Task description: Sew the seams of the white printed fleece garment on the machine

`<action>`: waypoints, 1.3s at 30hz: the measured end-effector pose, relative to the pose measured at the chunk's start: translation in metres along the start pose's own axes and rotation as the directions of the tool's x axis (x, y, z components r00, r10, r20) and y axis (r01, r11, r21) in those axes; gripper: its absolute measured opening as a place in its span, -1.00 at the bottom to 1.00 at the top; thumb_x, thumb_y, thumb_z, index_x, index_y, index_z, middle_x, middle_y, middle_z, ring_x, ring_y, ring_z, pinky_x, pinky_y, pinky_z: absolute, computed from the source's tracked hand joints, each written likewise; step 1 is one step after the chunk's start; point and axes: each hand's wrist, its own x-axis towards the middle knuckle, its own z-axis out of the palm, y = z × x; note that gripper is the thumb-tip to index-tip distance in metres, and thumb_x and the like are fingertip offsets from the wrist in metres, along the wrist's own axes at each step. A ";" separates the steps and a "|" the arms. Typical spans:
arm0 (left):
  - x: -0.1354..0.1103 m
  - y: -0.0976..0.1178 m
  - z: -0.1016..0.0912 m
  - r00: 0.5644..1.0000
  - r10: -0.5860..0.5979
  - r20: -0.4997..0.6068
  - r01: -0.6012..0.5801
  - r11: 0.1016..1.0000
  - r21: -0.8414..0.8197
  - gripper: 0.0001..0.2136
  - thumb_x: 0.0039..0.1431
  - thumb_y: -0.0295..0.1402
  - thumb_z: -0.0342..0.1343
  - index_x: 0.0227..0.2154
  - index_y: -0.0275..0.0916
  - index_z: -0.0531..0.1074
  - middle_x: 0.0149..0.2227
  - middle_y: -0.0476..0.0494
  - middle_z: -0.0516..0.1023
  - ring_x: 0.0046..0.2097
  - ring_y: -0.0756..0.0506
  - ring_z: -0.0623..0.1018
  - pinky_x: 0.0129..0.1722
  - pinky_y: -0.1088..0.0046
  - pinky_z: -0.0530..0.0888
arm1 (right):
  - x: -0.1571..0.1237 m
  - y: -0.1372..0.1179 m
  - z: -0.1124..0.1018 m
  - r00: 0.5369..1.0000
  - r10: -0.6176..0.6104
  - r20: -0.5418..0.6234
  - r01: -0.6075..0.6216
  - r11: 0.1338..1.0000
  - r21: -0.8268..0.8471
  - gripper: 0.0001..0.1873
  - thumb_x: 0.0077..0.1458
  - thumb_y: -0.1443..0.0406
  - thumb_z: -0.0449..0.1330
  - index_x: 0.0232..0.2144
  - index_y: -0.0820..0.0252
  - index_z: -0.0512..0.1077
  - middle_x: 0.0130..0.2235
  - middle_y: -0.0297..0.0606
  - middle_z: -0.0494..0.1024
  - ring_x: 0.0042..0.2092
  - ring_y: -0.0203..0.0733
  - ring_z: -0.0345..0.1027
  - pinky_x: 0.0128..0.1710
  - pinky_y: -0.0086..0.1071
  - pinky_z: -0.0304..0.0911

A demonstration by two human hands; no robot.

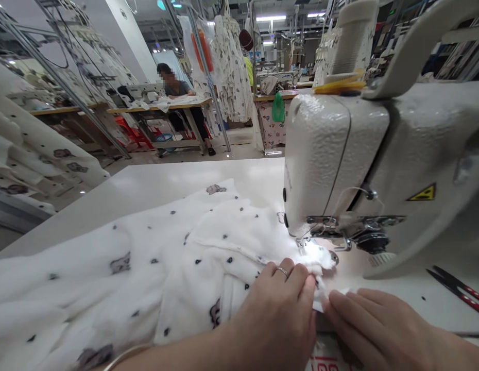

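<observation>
Your left hand (276,309) presses down, fingers together, on the white printed fabric (208,257), and your right hand (373,324) pinches its folded edge from the other side. The fabric runs under the sewing machine's presser foot (301,243), just ahead of your hands. Black-and-red scissors (456,291) lie right of your right hand on the counter (185,180); farther off, a co-worker (177,93) sits sewing.

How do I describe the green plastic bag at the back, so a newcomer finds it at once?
Past the white sewing machine, find the far wooden-topped table. The green plastic bag hangs at its front edge, bright against the pale floral cloth behind it.
</observation>
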 end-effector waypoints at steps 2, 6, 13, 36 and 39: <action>0.001 0.000 -0.002 0.998 0.055 0.013 -0.056 0.998 0.038 -0.68 0.04 -0.47 -0.18 -0.19 -0.54 0.32 -0.27 -0.38 0.40 -0.26 -0.25 0.39 -0.40 0.13 0.42 | 0.001 0.000 0.001 1.000 -0.009 0.020 0.009 1.000 0.022 -0.42 0.11 0.58 -0.37 -0.59 0.23 0.36 -0.61 -0.23 0.38 -0.59 -0.25 0.22 -0.64 -0.33 0.10; 0.003 0.000 -0.002 0.994 0.100 0.043 -0.103 0.993 0.052 -0.72 0.05 -0.46 -0.18 -0.25 -0.51 0.35 -0.35 -0.30 0.40 -0.35 -0.19 0.38 -0.46 0.20 0.40 | 0.001 -0.002 0.008 0.995 0.084 -0.055 -0.081 0.995 0.062 -0.45 0.15 0.54 -0.34 -0.55 0.27 0.39 -0.56 -0.21 0.43 -0.57 -0.25 0.23 -0.63 -0.35 0.11; 0.001 -0.001 0.001 0.992 0.118 0.049 -0.121 0.991 0.061 -0.77 0.06 -0.53 -0.20 -0.34 -0.48 0.35 -0.38 -0.26 0.37 -0.40 -0.13 0.36 -0.49 0.26 0.37 | -0.003 -0.002 0.001 0.997 0.005 0.073 -0.004 1.000 -0.016 -0.47 0.10 0.57 -0.32 -0.48 0.24 0.41 -0.30 -0.20 0.52 -0.48 -0.27 0.29 -0.53 -0.37 0.16; -0.005 0.007 0.003 0.986 -0.117 -0.117 0.095 0.979 -0.178 -0.78 0.07 -0.58 -0.16 -0.56 -0.34 0.34 -0.49 -0.14 0.36 -0.43 -0.06 0.27 -0.41 0.33 0.33 | 0.001 0.010 0.003 0.815 0.382 0.437 -0.557 0.726 0.403 -0.71 0.15 0.37 -0.11 -0.47 0.20 0.36 -0.47 -0.27 0.42 -0.48 -0.31 0.28 -0.49 -0.44 0.18; -0.006 0.009 0.001 0.982 -0.164 -0.098 0.143 0.971 -0.191 -0.79 0.06 -0.57 -0.16 -0.52 -0.33 0.36 -0.46 -0.14 0.35 -0.39 -0.07 0.28 -0.38 0.29 0.34 | 0.009 0.011 -0.002 0.708 0.475 0.522 -0.692 0.613 0.380 -0.74 0.11 0.34 -0.06 -0.51 0.18 0.38 -0.51 -0.28 0.42 -0.50 -0.30 0.28 -0.50 -0.44 0.16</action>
